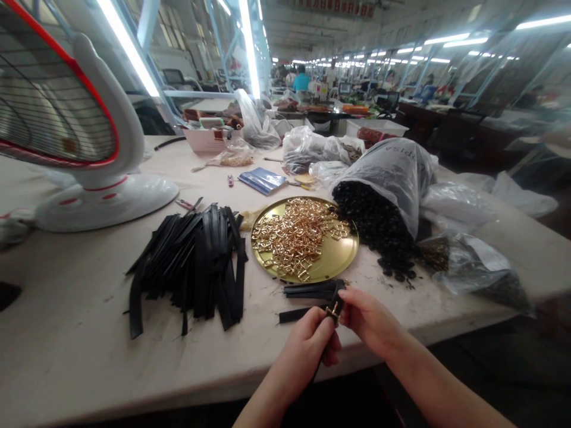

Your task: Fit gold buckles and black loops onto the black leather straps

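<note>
My left hand (312,339) is closed on a black strap that carries a small gold buckle (332,311); the strap's lower part hangs below the fingers. My right hand (363,315) pinches the upper end of the same black strap (338,297), just above the buckle. Beyond my hands, several black straps (307,290) with buckle ends lie on the table, and one more strap (294,315) lies nearer. A round gold tray (336,255) holds a heap of gold buckles (294,232). To the left sits a large pile of black straps (205,261).
A tipped plastic bag (392,172) spills small black pieces (379,226) right of the tray. A clear bag (477,267) lies further right. A white fan (107,196) stands at left. Behind are a blue packet (262,180), more plastic bags (312,145) and a box (209,141).
</note>
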The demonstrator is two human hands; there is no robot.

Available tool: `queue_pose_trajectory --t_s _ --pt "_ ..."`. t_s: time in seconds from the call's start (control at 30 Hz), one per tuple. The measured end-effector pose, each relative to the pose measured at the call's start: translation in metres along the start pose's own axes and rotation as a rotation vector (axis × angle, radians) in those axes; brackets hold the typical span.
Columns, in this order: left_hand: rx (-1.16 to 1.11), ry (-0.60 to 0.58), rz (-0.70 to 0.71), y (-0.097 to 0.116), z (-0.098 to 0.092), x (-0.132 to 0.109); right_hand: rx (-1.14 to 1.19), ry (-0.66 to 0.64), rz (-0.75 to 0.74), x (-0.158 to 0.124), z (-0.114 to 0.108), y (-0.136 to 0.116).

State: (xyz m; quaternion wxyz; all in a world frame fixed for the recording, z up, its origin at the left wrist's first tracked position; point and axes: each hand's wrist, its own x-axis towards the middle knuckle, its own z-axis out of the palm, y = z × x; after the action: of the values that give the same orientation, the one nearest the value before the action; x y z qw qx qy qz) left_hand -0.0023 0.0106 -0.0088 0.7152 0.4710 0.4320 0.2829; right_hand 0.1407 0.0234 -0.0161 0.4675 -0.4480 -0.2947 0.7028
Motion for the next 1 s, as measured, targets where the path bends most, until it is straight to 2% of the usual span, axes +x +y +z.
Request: queue_pose_trajectory --t_s 0.07,0.23,0.4,0.5,0.67,0.9,1.0 --pt "-0.015 0.014 0.011 0.0 0.003 -0.002 -0.002 -0.01 0.001 -0.002 0.0 -0.002" --pt "0.034 -0.008 0.054 -0.001 0.004 -0.007 -0.305 -0.018 -0.131 -0.01 0.0 -0.01" --pt "0.057 0.0 0.076 -0.001 0.004 -0.008 -0.374 -0.075 -0.145 -0.015 0.006 -0.011" --pt "0.044 0.036 0.033 -0.002 0.003 -0.005 -0.385 -0.096 -0.144 -0.015 0.007 -0.008" --pt "0.107 0.059 0.063 -0.005 0.0 -0.001 -0.333 -0.005 -0.084 -0.008 0.001 -0.003" --pt "0.189 0.081 0.117 -0.011 -0.002 0.0 -0.167 -0.105 0.078 -0.003 -0.003 0.0" --pt "0.23 0.123 0.095 -0.014 -0.003 0.003 -0.185 -0.087 0.031 -0.003 -0.003 0.001"
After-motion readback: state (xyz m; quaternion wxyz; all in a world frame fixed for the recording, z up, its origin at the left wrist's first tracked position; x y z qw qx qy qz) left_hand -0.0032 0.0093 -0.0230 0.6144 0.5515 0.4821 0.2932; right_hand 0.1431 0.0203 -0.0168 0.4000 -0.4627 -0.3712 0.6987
